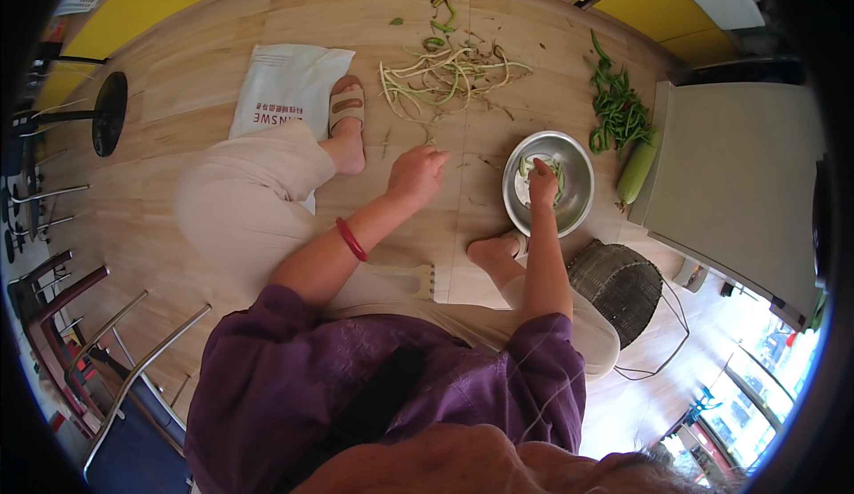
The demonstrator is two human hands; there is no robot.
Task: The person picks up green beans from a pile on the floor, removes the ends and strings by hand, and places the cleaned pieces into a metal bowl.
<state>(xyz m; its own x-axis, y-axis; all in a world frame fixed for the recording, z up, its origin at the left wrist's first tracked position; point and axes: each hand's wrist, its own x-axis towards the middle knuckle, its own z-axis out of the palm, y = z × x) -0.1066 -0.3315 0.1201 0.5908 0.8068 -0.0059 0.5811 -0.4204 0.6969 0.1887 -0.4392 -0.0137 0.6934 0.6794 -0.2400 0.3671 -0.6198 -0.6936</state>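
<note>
A steel bowl (583,200) stands on the floor at the centre right, with cut bean pieces (559,174) in it. Reaching inside its rim, my right hand (542,188) has its fingers drawn together; whatever they hold, if anything, is hidden. My left hand (418,177), a red bangle (350,239) on its forearm, is closed in the air left of the bowl, and its contents are too small to make out. Beyond it, a loose heap of long beans (454,80) lies on the floor, with a few curled green pods (442,24) past the heap.
Green chili peppers (619,107) and a long green gourd (638,172) lie beside a grey cabinet (729,182) on the right. A dark woven basket (616,289) sits by my right knee. A white bag (285,89) is near my left foot; metal-legged chairs (142,360) stand lower left.
</note>
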